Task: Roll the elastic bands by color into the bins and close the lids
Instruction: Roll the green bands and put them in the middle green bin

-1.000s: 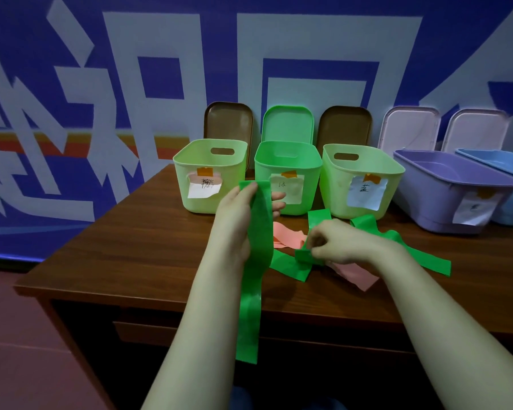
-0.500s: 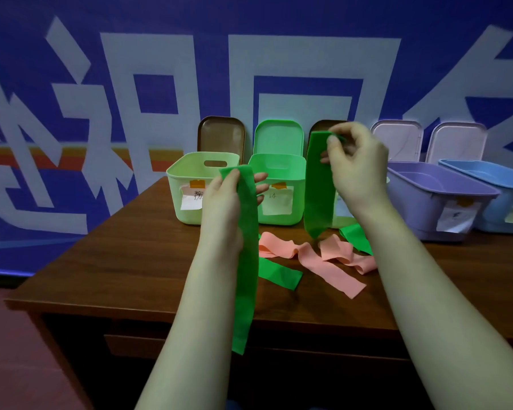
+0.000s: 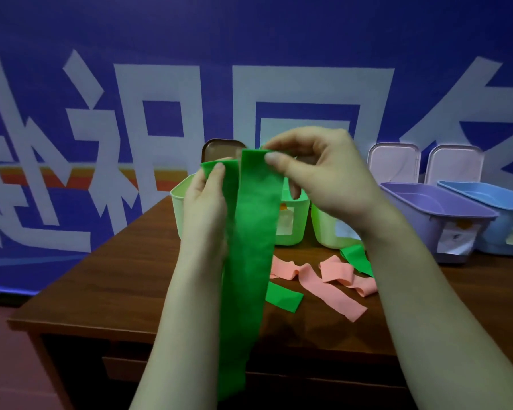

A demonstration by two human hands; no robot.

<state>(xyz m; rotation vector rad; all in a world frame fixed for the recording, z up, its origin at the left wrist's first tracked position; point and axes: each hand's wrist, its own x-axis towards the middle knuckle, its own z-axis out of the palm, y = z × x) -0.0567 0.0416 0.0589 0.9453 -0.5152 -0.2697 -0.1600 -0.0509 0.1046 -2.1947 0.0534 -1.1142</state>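
Left hand [image 3: 203, 211] and right hand [image 3: 326, 184] each pinch a top end of the flat, matte green band [image 3: 249, 250], held up before the bins, its tail hanging past the wooden table's [image 3: 116, 279] edge. A crumpled pink band [image 3: 335, 295] lies on the wood. The smooth plastic purple bin [image 3: 421, 226] and blue bin [image 3: 486, 196] stand lidless (insides mostly hidden)
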